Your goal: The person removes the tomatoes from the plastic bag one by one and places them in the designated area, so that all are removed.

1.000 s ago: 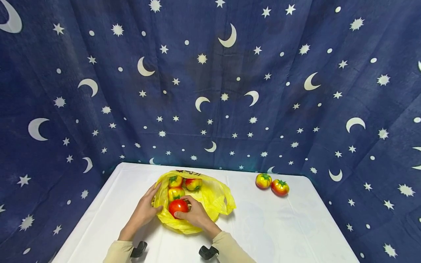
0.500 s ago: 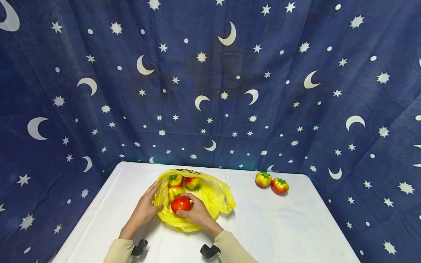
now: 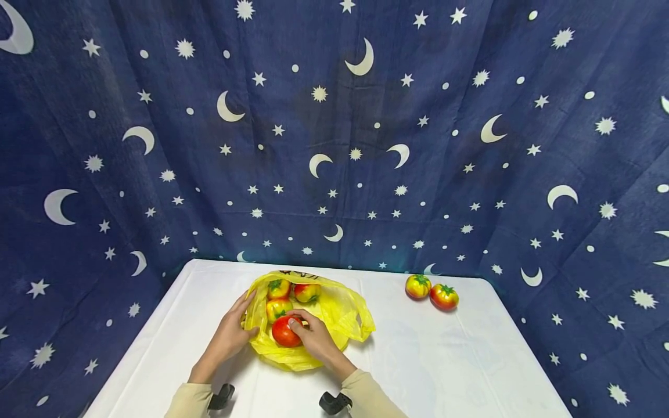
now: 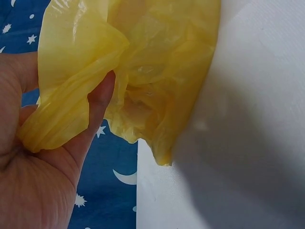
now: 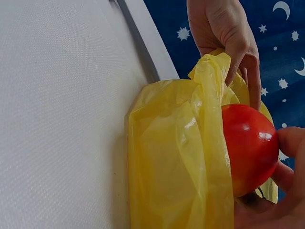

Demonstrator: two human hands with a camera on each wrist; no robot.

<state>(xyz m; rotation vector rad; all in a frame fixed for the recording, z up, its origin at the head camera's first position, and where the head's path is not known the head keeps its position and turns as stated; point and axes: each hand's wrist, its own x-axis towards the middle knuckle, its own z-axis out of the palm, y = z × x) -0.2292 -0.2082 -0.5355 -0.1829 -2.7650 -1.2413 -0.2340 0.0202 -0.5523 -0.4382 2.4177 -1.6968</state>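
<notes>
A yellow plastic bag (image 3: 334, 307) lies with its mouth spread wide. My left hand (image 3: 232, 331) grips the bag's left edge; in the left wrist view its fingers (image 4: 100, 102) and thumb hold the folded plastic. Inside the bag's near side is a shiny red tomato (image 3: 286, 332). My right hand (image 3: 316, 338) holds that tomato, thumb on its upper right and fingers on the far side, partly hidden. In the right wrist view, bag plastic covers the left part of the tomato (image 5: 250, 145). Behind it in the bag sit several yellow-red tomatoes (image 3: 279, 307) with green tops.
Two more yellow-red tomatoes (image 3: 444, 297) sit side by side at the back right of the white-covered table (image 3: 444, 360). A dark blue cloth (image 3: 334, 116) with moons and stars hangs behind and at both sides of the table.
The red tomato has shifted slightly right and turned in my right hand. My right thumb has moved from its lower side to its upper right. The left hand stays on the bag.
</notes>
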